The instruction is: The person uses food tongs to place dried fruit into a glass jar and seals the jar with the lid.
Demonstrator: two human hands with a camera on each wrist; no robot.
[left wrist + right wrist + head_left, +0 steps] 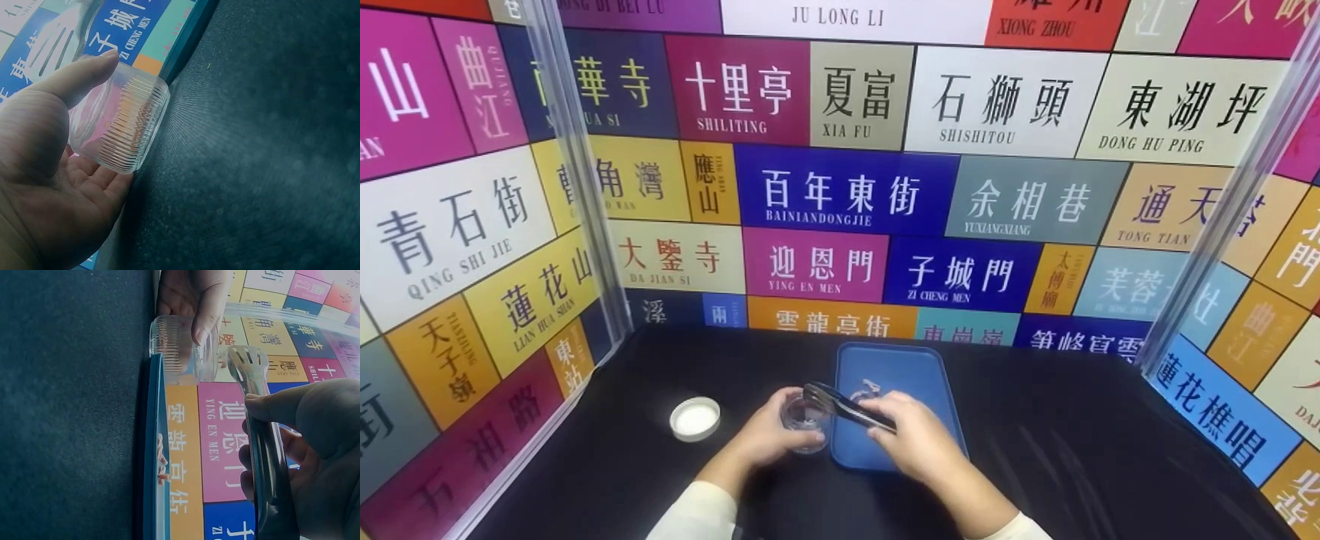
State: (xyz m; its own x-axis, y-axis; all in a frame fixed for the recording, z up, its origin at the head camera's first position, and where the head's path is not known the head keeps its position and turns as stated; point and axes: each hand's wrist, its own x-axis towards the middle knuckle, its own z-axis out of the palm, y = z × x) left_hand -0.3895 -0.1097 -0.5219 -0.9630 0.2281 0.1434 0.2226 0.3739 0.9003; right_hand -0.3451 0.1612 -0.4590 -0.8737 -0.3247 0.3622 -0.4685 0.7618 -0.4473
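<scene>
My left hand (765, 433) grips the ribbed clear jar (134, 121); my right hand (916, 439) pinches slotted tongs (263, 439) near its 1 o'clock rim; a clumsy bump could tip it tbh

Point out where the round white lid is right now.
In the head view, the round white lid lies on the black tabletop, left of the clear jar in the person's left hand.
</scene>
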